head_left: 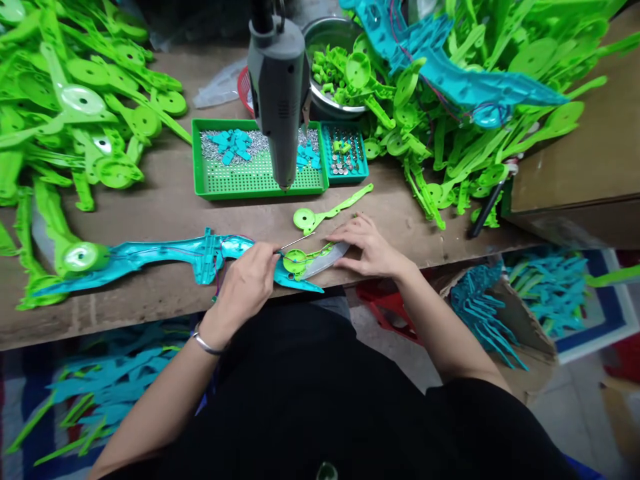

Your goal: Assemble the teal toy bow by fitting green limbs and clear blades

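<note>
My left hand [249, 283] is closed around a thin pointed metal tool [296, 241] whose tip points right; the rest of the tool is hidden in the fist. Under that hand lies a long blue plastic shell [155, 252] with thin dark wires along it. My right hand [367, 245] pinches the far end of a translucent curved plastic piece [325, 261]. A green part with a round disc [295, 262] sits against this piece, over the blue shell's right end. Just beyond my hands rests a loose green arm with a disc [306, 219].
A grey electric screwdriver [283, 100] hangs over a green tray [235, 190] of screws and blue pieces. Beside it is a small blue tray [345, 177]. Green parts are heaped left [75, 100] and right [470, 153]; a metal bowl [340, 107] stands behind.
</note>
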Demonstrator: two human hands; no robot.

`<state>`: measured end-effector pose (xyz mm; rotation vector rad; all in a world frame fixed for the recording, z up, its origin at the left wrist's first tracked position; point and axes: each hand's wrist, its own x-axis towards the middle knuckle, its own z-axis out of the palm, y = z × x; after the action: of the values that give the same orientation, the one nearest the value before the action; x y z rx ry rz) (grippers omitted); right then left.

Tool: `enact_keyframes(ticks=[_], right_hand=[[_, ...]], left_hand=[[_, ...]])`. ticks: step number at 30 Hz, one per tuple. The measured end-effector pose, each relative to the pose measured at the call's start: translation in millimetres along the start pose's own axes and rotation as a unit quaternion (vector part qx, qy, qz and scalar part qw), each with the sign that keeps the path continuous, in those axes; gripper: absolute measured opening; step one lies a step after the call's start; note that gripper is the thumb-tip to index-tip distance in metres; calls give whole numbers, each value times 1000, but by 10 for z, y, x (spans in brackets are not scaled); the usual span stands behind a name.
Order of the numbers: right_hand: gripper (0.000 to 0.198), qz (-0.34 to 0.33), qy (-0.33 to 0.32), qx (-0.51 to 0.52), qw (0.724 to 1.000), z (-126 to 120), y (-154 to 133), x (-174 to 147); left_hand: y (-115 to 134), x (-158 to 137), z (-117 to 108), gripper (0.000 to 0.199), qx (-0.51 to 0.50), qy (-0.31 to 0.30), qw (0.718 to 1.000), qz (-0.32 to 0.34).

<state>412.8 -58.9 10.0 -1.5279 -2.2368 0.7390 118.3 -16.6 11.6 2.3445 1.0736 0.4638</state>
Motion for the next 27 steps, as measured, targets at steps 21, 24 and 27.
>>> enact_keyframes(ticks=[21, 24, 27], right_hand=[[41, 194, 296, 296, 887, -55, -492, -114], [34, 183, 263, 77, 944, -265, -36, -23], [31, 197, 193, 1, 961, -253, 233, 35]], left_hand=[[390, -55, 294, 55, -78, 132, 975, 161], [184, -75, 258, 63, -7, 116, 987, 115], [83, -101, 269, 64, 24, 62, 991, 114]])
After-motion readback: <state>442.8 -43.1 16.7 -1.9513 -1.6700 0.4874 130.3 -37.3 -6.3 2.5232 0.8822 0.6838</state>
